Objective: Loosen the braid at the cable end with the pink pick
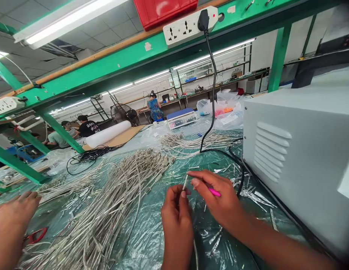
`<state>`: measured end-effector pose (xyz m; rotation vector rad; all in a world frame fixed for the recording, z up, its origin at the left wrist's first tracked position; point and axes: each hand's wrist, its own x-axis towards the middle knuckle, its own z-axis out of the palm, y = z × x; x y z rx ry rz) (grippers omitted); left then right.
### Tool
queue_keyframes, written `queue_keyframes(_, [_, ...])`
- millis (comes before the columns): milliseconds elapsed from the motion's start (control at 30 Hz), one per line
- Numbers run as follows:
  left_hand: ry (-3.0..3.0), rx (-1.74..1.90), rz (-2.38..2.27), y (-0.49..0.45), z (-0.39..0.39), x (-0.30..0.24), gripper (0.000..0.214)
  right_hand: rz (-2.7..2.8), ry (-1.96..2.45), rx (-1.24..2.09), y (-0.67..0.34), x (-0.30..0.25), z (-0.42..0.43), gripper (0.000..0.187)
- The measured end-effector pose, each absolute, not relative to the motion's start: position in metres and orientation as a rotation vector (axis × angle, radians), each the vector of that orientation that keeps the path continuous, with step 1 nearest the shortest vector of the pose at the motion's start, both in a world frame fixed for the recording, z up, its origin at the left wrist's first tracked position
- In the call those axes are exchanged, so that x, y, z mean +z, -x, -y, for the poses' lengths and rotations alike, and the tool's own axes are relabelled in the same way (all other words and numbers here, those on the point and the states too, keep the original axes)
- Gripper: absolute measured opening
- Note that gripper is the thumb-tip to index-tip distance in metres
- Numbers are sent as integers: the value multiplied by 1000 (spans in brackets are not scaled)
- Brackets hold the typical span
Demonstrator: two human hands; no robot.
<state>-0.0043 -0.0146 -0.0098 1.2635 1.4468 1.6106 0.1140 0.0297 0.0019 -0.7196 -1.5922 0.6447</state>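
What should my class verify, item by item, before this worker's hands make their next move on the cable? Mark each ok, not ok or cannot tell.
1. Cable held near its end: ok; the left hand pinches the cable, its tip pointing up.
2. Pink implement secured: ok; the right hand holds the pink implement.
3. Implement's other end in sight: cannot tell what it is; the hand hides it.
4. Tabletop free of scraps: not ok; silvery scraps lie near the right forearm.
5. Co-worker's hand well apart: ok; it is at far left, beyond the cable heap.
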Motion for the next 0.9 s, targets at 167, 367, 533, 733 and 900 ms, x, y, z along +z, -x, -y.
queue_keyframes(167, [-1260,1683,-1430,-3,14,-2,21,1595,668,672,-113,3,-28,19])
queue_keyframes(367, [-1085,1767,-1308,-3,17,-8,22,1631,644,705,-112,1,-22,21])
queue_keyframes(533, [-948,1835,-1180,-4,18,-6,22,1600,713,744,-109,-2,-20,25])
queue_keyframes(733, [-746,1637,-805,0,14,-3,20,1609,710,695,-106,-4,-20,22])
queue_keyframes(900, [-665,1670,-722,-2,17,0,23,1604,723,673,-107,-5,-23,22])
